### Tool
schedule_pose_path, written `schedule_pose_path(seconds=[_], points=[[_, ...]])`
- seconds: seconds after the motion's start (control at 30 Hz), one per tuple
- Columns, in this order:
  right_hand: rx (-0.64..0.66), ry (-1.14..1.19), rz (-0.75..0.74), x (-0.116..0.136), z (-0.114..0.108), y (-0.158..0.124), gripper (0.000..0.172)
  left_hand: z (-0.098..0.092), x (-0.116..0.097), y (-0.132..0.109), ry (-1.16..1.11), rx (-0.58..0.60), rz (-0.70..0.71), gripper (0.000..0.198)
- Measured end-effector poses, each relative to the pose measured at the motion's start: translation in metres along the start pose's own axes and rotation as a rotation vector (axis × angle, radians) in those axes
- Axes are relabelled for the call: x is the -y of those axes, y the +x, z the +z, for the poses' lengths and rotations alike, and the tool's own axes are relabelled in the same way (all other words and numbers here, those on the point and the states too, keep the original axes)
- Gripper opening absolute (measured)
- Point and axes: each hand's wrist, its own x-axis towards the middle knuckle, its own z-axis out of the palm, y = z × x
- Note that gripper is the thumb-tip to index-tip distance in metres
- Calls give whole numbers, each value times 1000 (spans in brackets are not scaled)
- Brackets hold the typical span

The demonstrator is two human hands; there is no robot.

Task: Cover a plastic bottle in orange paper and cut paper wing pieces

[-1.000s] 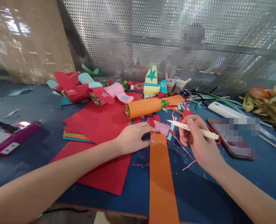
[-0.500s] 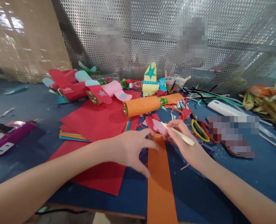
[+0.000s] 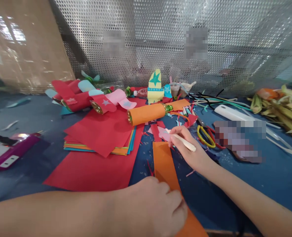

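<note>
My left hand (image 3: 158,205) is closed over the near part of an orange paper strip (image 3: 163,158), its fingers curled round the strip's edge; the thumb is hidden. In my right hand (image 3: 185,144) is a slim cream pen-like stick (image 3: 185,142), its thin tip pointing away from me to the left. That hand rests by the far end of the strip. Just beyond lie pink and red paper scraps (image 3: 163,133). Farther back, a bottle wrapped in orange paper (image 3: 148,114) lies on its side with its green neck to the right.
Red paper sheets (image 3: 94,171) and a coloured stack lie left. Yellow-handled scissors (image 3: 206,136), a blurred-out flat object (image 3: 238,141) and a white-handled tool (image 3: 232,112) are right. Paper-wrapped bottles (image 3: 103,102) and a yellow paper rocket (image 3: 155,85) stand behind. A purple power strip (image 3: 15,153) lies left.
My left hand has come down toward me from the strip's far end and closed on its near part. The strip's near end now bends to the right. My right hand keeps the stick.
</note>
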Motion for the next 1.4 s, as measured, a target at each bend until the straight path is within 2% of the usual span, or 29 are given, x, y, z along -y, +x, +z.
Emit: schedule_pose_path(seconds=[0.13,0.3,0.43,0.6,0.7,0.87,1.03,1.2,1.3,1.4], points=[[103,85,1,4,0,-1,17,6,1,9,-77,-84,130,30],[150,277,150,0,5,1,27,12,4,15,-199,54,234,23],[143,392,198,-2,8,4,34,11,12,13,-85,64,174,46],[215,549,233,-3,12,4,29,25,3,3,109,-33,74,35],[275,635,185,-3,8,2,25,35,-6,0,134,-73,31,34],[157,404,93,1,-12,3,14,32,-6,0,168,-111,5,26],[291,250,218,6,-9,2,24,25,-4,-6,216,-100,-4,28],[306,188,274,5,1,-1,17,28,-8,-10,243,-105,-105,34],[269,103,235,0,1,-2,19,31,-10,-9,264,-104,-231,36],[279,33,170,-3,1,-3,24,33,-11,-9,269,-102,-240,37]])
